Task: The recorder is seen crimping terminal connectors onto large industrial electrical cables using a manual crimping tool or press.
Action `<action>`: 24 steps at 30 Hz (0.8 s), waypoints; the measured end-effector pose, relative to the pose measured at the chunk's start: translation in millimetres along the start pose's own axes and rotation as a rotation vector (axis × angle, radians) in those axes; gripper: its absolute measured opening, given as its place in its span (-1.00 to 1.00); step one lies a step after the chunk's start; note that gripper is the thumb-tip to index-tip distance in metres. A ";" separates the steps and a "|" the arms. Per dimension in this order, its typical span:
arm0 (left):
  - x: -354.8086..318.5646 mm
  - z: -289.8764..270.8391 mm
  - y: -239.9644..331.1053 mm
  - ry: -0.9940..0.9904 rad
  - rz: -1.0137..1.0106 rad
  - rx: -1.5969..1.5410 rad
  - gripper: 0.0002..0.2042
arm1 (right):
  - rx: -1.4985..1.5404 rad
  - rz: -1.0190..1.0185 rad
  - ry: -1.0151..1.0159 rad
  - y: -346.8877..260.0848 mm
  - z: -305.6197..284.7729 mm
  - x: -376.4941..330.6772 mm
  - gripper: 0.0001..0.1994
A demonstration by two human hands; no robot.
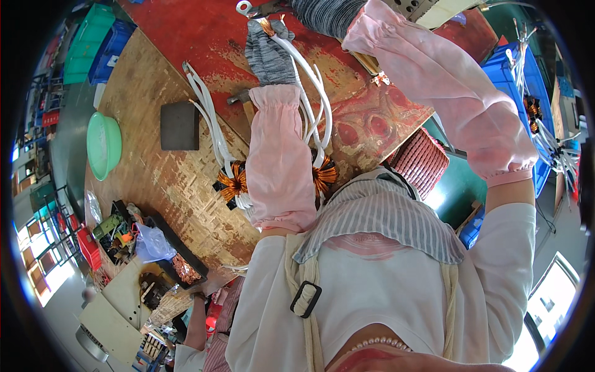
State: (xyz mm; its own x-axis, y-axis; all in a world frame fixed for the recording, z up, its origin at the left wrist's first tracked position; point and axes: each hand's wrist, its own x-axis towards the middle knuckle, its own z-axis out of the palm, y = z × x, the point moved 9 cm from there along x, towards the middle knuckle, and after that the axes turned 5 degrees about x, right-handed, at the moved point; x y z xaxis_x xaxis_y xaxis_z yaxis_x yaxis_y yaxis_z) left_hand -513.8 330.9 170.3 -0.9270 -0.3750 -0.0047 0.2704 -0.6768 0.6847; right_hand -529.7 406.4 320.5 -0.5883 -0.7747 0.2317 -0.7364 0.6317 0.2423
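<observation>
The copper coil (324, 175), with white sleeved leads (310, 87), lies on the worktop (161, 180) near centre; the leads are pinched at 12 o'clock by the gloved left hand (268, 53). The right hand's (325, 15) grip cannot be told. A second coil (233, 181) lies beside it at 9 o'clock.

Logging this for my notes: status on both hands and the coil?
Left gloved hand gripping white sleeved leads. Right gloved hand on them too. Copper coil hangs below. Nothing blocking.

Bright, even daylight, soft shadows, sharp centre, heavy fisheye bending toward dark rim.
</observation>
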 end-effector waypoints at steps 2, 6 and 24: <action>0.6 1.6 1.9 -0.031 0.007 0.004 -0.66 | -0.072 -0.044 0.012 -4.6 -6.5 2.8 -0.79; -2.5 18.8 2.0 -0.082 0.049 0.006 -0.68 | -0.067 -0.089 0.009 8.2 2.5 11.1 -0.80; -5.0 21.4 3.1 0.058 0.107 -0.027 -0.76 | 0.149 0.035 0.000 25.2 -3.2 -17.4 -0.78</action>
State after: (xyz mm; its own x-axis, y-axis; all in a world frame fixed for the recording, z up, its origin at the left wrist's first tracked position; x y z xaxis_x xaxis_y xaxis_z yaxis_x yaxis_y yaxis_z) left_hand -513.9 344.2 188.1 -0.8763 -0.4812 0.0247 0.3743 -0.6476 0.6637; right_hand -536.9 435.9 325.6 -0.6149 -0.7520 0.2376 -0.7565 0.6476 0.0918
